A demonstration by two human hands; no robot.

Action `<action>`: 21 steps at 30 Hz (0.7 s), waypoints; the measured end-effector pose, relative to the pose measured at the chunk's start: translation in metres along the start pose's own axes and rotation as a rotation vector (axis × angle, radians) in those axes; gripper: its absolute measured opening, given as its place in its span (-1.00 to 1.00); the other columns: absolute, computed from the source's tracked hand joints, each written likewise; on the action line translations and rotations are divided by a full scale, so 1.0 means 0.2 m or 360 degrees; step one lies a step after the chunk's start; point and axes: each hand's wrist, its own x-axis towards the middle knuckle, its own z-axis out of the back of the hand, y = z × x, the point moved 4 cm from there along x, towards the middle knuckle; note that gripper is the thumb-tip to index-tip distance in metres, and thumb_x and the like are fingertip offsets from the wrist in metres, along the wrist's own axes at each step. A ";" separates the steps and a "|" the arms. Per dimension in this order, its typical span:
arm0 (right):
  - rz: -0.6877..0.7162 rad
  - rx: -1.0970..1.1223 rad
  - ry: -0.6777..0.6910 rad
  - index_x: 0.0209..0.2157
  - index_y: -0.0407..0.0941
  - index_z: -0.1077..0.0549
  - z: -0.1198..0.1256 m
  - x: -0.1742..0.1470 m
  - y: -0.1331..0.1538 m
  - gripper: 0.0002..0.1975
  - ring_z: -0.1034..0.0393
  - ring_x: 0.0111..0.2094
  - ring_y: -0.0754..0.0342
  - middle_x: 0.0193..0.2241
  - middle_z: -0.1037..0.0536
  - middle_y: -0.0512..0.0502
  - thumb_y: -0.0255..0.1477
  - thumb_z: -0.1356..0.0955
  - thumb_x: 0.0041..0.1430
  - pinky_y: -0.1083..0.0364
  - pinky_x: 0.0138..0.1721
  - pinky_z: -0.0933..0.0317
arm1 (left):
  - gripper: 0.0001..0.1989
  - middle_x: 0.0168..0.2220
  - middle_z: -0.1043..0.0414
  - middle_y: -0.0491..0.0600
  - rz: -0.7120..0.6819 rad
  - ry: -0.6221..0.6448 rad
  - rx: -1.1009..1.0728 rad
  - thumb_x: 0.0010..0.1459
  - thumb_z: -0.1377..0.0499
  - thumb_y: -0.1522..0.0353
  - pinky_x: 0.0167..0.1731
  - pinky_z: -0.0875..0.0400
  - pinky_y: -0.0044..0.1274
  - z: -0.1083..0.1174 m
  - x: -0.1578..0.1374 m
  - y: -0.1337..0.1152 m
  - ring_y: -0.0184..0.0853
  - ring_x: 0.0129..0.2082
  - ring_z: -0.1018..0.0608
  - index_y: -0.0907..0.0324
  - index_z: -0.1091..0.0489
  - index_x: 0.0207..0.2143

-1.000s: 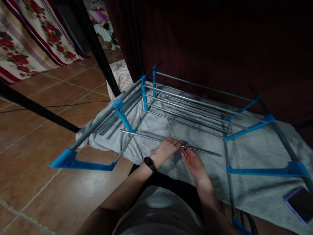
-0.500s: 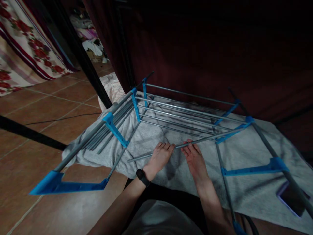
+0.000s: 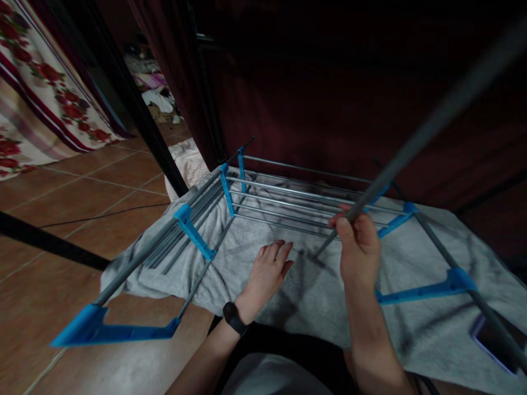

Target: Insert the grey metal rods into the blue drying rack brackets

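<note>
My right hand (image 3: 359,241) is wrapped round a grey metal tube (image 3: 395,159). The tube slants from the grey blanket's area up toward the upper right and looms close to the camera. My left hand (image 3: 269,269), with a black band on its wrist, is open over the blanket (image 3: 313,307), fingers stretched, holding nothing. Beyond both hands stands a partly built rack (image 3: 296,193) of grey tubes joined by blue plastic brackets (image 3: 194,231). Thin rods span its far section between the left and right sides. Another blue bracket (image 3: 428,287) lies right of my right hand.
Several loose grey rods (image 3: 185,219) lie on the blanket at left. A phone (image 3: 498,340) rests at the lower right. Black posts (image 3: 140,104) rise at left, before the tiled floor (image 3: 99,192). A dark red curtain (image 3: 296,109) hangs behind the rack.
The tube was held low and nearly level near both hands. Now my right hand has swung it up steeply to the right, and my left hand has let go.
</note>
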 end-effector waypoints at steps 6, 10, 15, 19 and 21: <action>0.0209 -0.0528 0.0566 0.01 0.06 -0.54 -0.14 -0.12 -0.14 -0.72 -0.43 -0.09 -0.01 -0.16 -0.55 -0.05 -0.25 -0.31 0.35 0.02 -0.01 -0.29 | -0.69 0.09 -0.41 0.08 -0.0044 -0.0045 0.0028 0.38 -0.05 0.39 -0.01 -0.43 -0.35 -0.01 -0.04 0.01 -0.19 0.01 -0.49 0.11 -0.33 0.14; 0.0140 -0.0742 0.0872 0.07 0.11 -0.52 -0.19 -0.25 -0.35 -0.68 -0.44 -0.10 -0.03 -0.16 -0.55 -0.08 -0.28 -0.24 0.39 0.01 0.00 -0.28 | -0.78 -0.05 -0.48 0.04 -0.0092 0.0035 0.0022 0.36 -0.06 0.44 -0.08 -0.46 -0.37 -0.05 -0.06 0.03 -0.23 -0.10 -0.53 0.13 -0.41 -0.01; 0.0128 -0.1081 0.1176 0.12 0.03 -0.48 -0.23 -0.42 -0.57 -0.62 -0.43 -0.11 -0.10 -0.16 -0.54 -0.14 -0.44 -0.20 0.38 -0.05 -0.01 -0.30 | -0.77 -0.11 -0.50 0.02 -0.0117 0.0125 -0.0003 0.33 -0.04 0.49 -0.08 -0.47 -0.38 -0.11 -0.12 0.05 -0.25 -0.13 -0.53 0.14 -0.43 -0.07; 0.0178 -0.1202 0.1320 0.15 0.00 -0.45 -0.26 -0.51 -0.64 -0.54 -0.42 -0.08 -0.09 -0.13 -0.54 -0.15 -0.57 -0.21 0.30 -0.05 0.03 -0.29 | -0.74 -0.07 -0.49 0.05 -0.0146 0.0029 0.0073 0.34 -0.01 0.48 -0.05 -0.44 -0.33 -0.15 -0.18 0.07 -0.22 -0.08 -0.51 0.14 -0.41 -0.02; 0.0180 -0.1240 0.1336 0.12 -0.02 -0.46 -0.28 -0.54 -0.67 -0.56 -0.43 -0.08 -0.08 -0.12 -0.55 -0.16 -0.58 -0.21 0.29 -0.05 0.03 -0.30 | -0.68 0.02 -0.47 0.07 -0.0177 -0.0002 0.0109 0.33 0.00 0.49 0.06 -0.38 -0.27 -0.17 -0.19 0.09 -0.19 0.05 -0.47 0.13 -0.38 0.06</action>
